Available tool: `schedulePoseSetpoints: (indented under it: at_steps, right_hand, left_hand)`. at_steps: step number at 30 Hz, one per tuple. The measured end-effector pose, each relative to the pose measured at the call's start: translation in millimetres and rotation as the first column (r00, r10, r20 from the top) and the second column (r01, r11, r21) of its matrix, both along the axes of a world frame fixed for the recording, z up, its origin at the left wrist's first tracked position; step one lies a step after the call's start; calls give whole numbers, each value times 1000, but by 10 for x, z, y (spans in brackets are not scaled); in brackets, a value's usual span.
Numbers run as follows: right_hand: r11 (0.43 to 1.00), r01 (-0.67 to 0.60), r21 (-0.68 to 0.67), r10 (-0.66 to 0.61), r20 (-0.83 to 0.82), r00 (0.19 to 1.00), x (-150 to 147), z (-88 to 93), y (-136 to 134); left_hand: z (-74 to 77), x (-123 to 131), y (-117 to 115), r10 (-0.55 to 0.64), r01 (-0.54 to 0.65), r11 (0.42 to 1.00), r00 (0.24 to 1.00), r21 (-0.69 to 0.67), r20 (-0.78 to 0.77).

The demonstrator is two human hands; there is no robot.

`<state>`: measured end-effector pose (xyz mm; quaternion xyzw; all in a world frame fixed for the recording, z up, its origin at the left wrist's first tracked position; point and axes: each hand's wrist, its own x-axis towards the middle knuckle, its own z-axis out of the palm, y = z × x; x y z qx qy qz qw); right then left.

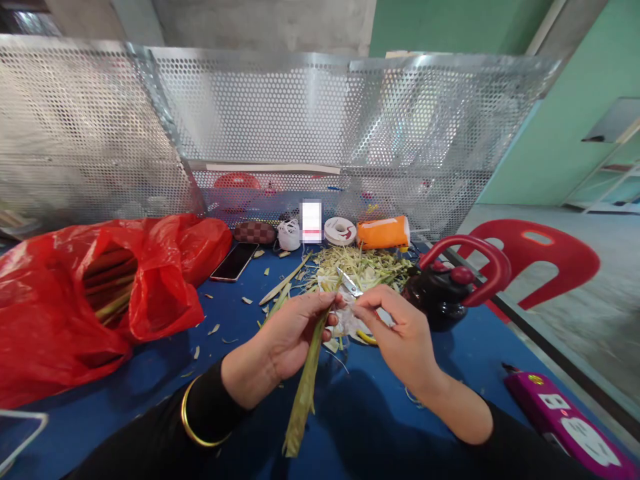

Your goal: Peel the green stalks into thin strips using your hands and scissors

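The left hand's [287, 335] grip is closed on a flat greenish stalk [305, 393] at lower centre, its long axis slanting up rightward toward the scissors [353, 288]; the right hand [406, 337], just right of its upper end, pinches thumb to forefinger, on what I cannot tell

The left hand [283, 340] and right hand [400, 333] are bare. The left sleeve [150, 427] is black and comes near the wrist; over its cloth sits a thin, shiny, gold-coloured bangle [184, 410]. The right sleeve [520, 440], also black, ends higher, on the forearm.
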<state>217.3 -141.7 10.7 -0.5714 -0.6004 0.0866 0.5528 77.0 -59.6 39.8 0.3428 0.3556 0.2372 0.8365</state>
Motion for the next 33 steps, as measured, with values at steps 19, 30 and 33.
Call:
schedulePoseSetpoints:
  at_steps: [19,30,33]
  right_hand:
    - [974,25,225,120,-607,786,534,451,-62]
    - [936,145,320,85,-605,792,659,543,-118]
    - [953,121,280,62,-567,822,640,529,-114]
  left_hand:
    - [49,-183,476,158,-158,982,987,100,8]
    - [1,-208,566,207,-188,950,977,248,-52]
    - [10,-225,595,238,-200,930,967,307,-88]
